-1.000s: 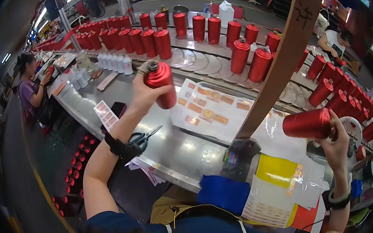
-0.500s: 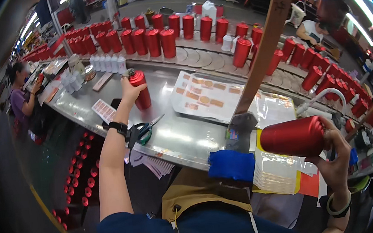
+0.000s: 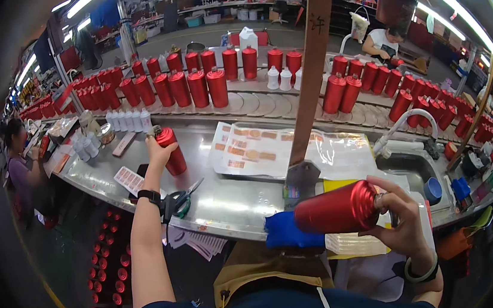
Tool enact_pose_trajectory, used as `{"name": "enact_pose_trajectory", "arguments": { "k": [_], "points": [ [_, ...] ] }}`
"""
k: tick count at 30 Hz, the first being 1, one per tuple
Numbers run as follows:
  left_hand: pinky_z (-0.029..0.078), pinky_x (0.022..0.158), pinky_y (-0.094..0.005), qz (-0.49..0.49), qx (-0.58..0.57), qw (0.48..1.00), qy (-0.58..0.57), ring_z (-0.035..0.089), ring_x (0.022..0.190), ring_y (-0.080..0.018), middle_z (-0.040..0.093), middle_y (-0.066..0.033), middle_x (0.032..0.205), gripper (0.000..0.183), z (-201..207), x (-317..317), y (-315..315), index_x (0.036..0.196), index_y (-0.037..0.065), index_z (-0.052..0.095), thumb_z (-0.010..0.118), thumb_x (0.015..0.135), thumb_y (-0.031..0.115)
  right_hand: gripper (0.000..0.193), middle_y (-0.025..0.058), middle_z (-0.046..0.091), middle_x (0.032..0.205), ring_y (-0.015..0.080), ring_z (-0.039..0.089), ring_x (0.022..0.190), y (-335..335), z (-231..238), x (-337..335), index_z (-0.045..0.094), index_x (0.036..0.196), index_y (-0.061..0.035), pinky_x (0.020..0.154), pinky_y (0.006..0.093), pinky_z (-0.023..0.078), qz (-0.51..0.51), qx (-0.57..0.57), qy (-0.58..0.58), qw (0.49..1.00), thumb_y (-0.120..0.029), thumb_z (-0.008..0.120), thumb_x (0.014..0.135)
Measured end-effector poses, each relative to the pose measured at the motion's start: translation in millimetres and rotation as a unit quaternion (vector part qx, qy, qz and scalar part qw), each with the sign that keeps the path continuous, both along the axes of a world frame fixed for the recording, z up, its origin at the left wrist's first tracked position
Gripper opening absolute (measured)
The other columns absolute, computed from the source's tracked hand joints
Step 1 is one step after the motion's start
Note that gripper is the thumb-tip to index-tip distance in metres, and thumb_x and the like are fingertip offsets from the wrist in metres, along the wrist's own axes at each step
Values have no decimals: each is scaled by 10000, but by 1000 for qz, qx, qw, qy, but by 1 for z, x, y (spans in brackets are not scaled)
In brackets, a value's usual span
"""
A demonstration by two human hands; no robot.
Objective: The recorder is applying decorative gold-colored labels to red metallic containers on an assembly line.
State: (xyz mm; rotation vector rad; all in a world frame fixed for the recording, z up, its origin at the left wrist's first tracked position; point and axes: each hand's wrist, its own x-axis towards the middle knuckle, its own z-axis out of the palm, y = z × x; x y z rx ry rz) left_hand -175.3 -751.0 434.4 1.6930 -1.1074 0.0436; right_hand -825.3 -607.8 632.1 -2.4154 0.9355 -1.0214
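Observation:
My left hand [image 3: 159,153] is closed around the upper part of a red metal bottle [image 3: 173,154], which stands on the steel worktable [image 3: 221,203]. In my right hand [image 3: 402,216] a second red metal bottle [image 3: 336,209] lies on its side in the air, gripped by its neck end, its base pointing left. This bottle is above a folded blue cloth [image 3: 290,231] at the table's front edge. Green-handled scissors [image 3: 182,201] lie beside my left wrist. Sheets of orange-brown stickers [image 3: 252,147] spread across the middle of the table.
A brown post [image 3: 308,69] rises from the table between my hands. Behind it runs a conveyor carrying rows of red bottles [image 3: 198,90]. White bottles [image 3: 129,121] stand at the back left. A sink [image 3: 404,164] with a white faucet is at right. Co-workers sit far left and far right.
My right hand has brought its bottle leftward and slightly down, over the blue cloth. My left hand keeps its grip on the standing bottle. The whole view has turned a little to the right.

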Motion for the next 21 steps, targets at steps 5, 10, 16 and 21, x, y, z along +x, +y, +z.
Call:
{"name": "enact_pose_trajectory", "arguments": {
  "k": [5,10,16,21],
  "points": [
    [430,1116,-454,-3,-12,1000,10,516,1236,-374,473,-183,1329,882,-1,0,-1,1381,56,495,923,613,127,472,182,623,1399,221,674,962,-10,-14,-3,636,946,-18,793,324,557,-2,-8,0,1000,-23,962,605],
    [422,1127,-447,-10,-25,1000,5,514,1249,-355,473,-164,1323,875,-10,4,2,1393,68,485,911,629,102,514,145,634,1375,179,637,867,-16,-24,2,637,935,-21,739,306,545,-11,3,-10,1000,-66,992,565],
    [438,1111,-448,-18,-33,999,-1,524,1255,-357,494,-174,1334,855,-8,3,9,1382,44,500,912,638,129,522,162,651,1352,163,595,820,-28,-26,12,633,935,-18,741,307,542,11,33,-5,999,-90,997,568],
    [310,1203,-502,198,101,965,-138,353,1449,-420,380,-277,1540,1146,14,-23,19,1473,-75,384,994,592,330,519,142,694,1286,88,504,769,-64,-35,19,616,962,-24,735,257,502,79,125,-71,986,-79,984,600]
  ]
}}
